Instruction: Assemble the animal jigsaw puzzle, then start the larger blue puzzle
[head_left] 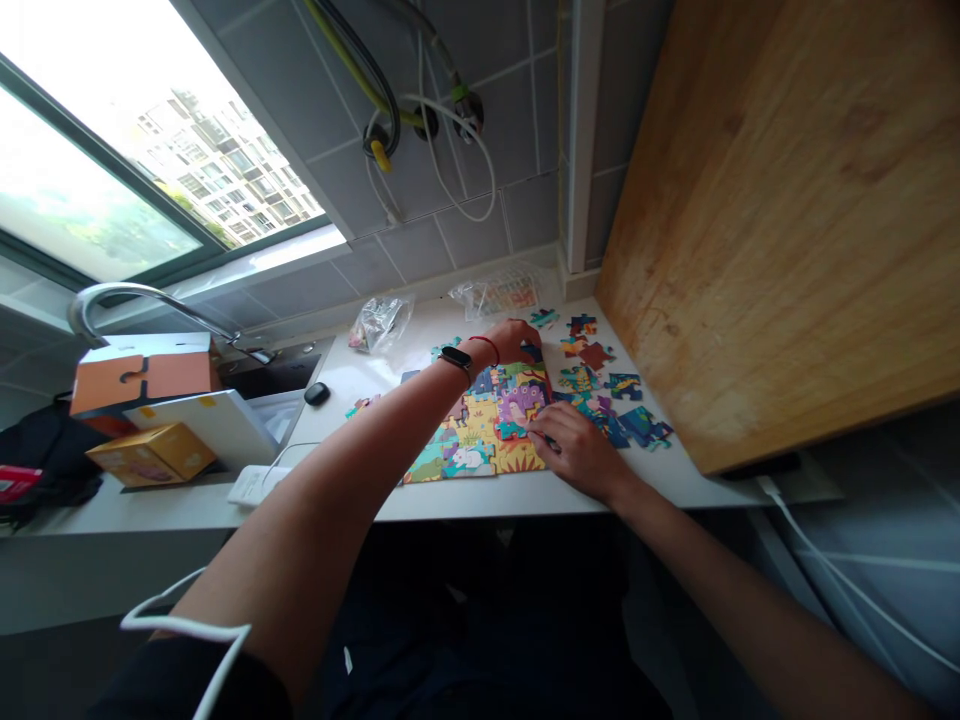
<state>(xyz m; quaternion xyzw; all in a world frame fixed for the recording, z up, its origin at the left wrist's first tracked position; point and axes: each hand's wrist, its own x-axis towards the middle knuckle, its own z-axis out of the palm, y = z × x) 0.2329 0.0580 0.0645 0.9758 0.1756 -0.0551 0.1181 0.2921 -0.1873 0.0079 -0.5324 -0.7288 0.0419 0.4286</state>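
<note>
A colourful jigsaw puzzle [480, 430], partly joined and printed with cartoon animals, lies on the white counter. My left hand [514, 340], with a dark band and a red cord at the wrist, reaches across to its upper right corner. Those fingers are closed on a dark puzzle piece [532, 352], partly hidden beneath them. At the puzzle's right edge, by the purple animal, rests my right hand [576, 448] with bent, closed fingers. What sits between its fingertips is too small to make out. Loose puzzle pieces [645, 426] are scattered to the right; my left forearm covers part of the puzzle.
Two clear plastic bags [381, 324] [499, 292] lie toward the wall. On the left are a sink tap [172, 305], an orange box [142, 378], a small yellow box [154, 455], a black oval object [316, 394] and a white power strip [255, 486]. A wooden board [780, 220] leans at right.
</note>
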